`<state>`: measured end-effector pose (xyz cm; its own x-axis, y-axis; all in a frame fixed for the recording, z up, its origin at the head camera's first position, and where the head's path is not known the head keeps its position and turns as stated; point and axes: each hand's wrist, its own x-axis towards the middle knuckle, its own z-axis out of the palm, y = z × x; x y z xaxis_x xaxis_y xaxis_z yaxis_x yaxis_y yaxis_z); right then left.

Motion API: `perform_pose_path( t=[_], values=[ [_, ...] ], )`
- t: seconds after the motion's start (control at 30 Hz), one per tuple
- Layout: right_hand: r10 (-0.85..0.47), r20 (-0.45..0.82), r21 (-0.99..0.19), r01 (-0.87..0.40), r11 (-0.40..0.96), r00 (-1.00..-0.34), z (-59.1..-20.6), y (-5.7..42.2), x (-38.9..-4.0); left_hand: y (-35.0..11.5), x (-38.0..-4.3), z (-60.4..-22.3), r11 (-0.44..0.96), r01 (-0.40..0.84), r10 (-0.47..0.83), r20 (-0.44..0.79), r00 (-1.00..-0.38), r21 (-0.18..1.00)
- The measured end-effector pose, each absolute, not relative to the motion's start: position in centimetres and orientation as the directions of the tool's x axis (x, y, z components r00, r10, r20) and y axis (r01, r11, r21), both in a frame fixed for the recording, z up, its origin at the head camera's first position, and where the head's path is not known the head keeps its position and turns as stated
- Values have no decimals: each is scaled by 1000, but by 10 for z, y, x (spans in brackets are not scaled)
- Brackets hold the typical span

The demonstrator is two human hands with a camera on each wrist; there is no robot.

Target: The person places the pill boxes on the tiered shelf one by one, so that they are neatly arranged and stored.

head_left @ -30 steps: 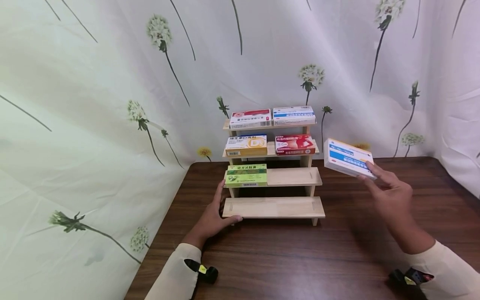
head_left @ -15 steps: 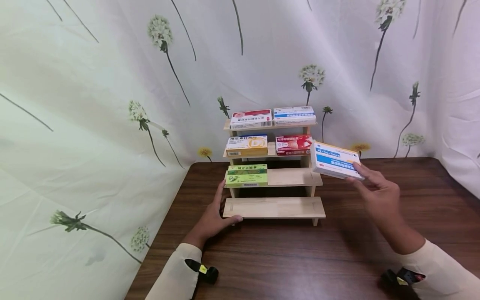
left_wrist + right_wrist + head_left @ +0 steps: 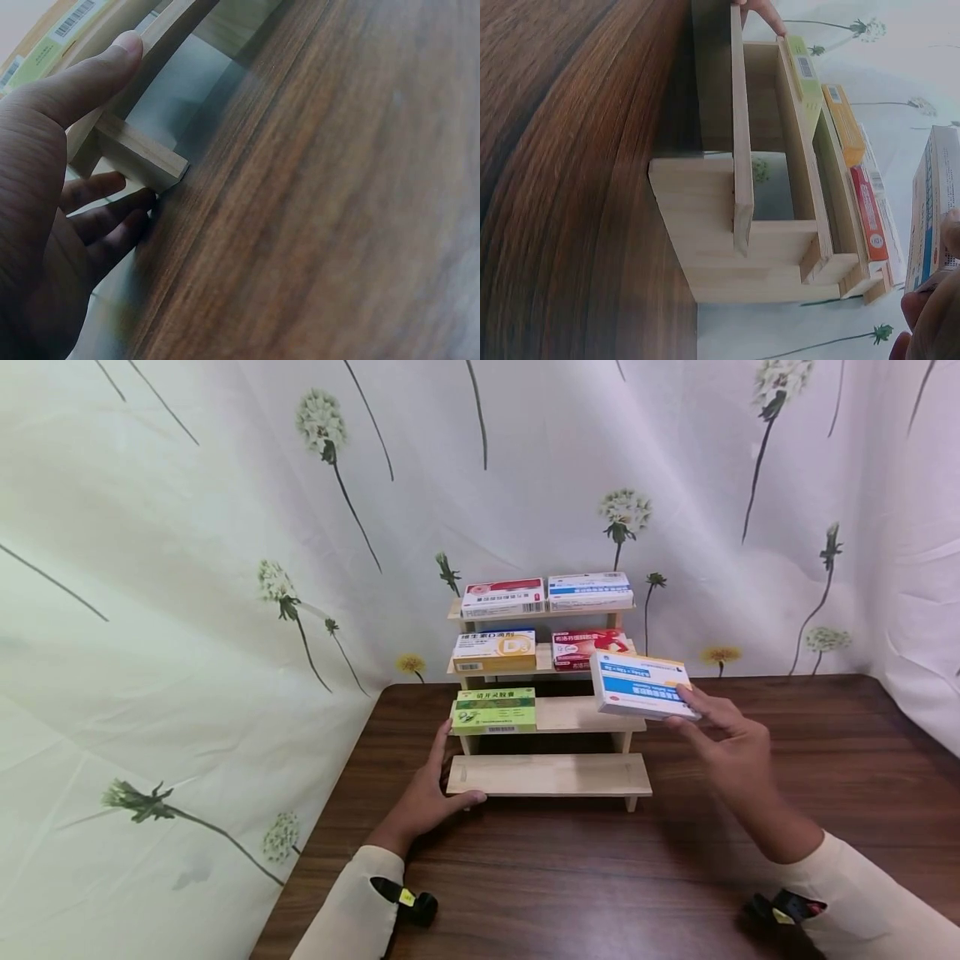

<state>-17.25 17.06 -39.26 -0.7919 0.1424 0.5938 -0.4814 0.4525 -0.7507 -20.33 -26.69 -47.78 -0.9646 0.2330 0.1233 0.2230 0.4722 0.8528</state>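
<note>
My right hand [image 3: 727, 743] pinches a white and blue medicine box [image 3: 641, 687] by its right end. The box hangs tilted in front of the third tier of a stepped wooden display rack [image 3: 555, 774] and overlaps a red medicine box [image 3: 581, 647] in the head view. In the right wrist view, the held box [image 3: 934, 206] shows at the right edge. My left hand [image 3: 423, 797] holds the rack's left end, thumb on the lowest step's front edge, fingers along the side. Beside its index fingertip, a green medicine box [image 3: 495, 711] lies on the third tier.
A yellow vitamin D box [image 3: 495, 651] lies left of the red one. Two boxes fill the top tier: a red and white box [image 3: 502, 598] and a blue and white box [image 3: 590, 592]. The rack stands on a dark wooden table [image 3: 562, 877] before a flowered curtain [image 3: 525, 468].
My right hand has carried the white and blue box leftward, from right of the rack to over the right part of its third tier. My left hand has stayed in place.
</note>
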Motion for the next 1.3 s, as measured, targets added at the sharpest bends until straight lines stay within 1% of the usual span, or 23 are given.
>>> perform_pose_path(
  t=[0.3,0.53,0.9,1.13,1.3],
  values=[
    [63,618,-723,-535,438,-783,-393,156,-173,-268,-204,-479,473,228,230,130,-964,851],
    [15,614,-705,-540,460,-789,-395,148,-171,-267,-204,-479,469,229,233,131,-964,853],
    [2,561,-720,-486,495,-828,-403,142,-174,-268,-204,-479,472,231,234,132,-963,851],
    [15,523,-718,-431,547,-852,-407,140,-178,-267,-204,-479,474,233,236,132,-963,849],
    [23,517,-709,-414,571,-856,-410,140,-183,-266,-203,-478,469,233,239,131,-962,852]
  ],
)
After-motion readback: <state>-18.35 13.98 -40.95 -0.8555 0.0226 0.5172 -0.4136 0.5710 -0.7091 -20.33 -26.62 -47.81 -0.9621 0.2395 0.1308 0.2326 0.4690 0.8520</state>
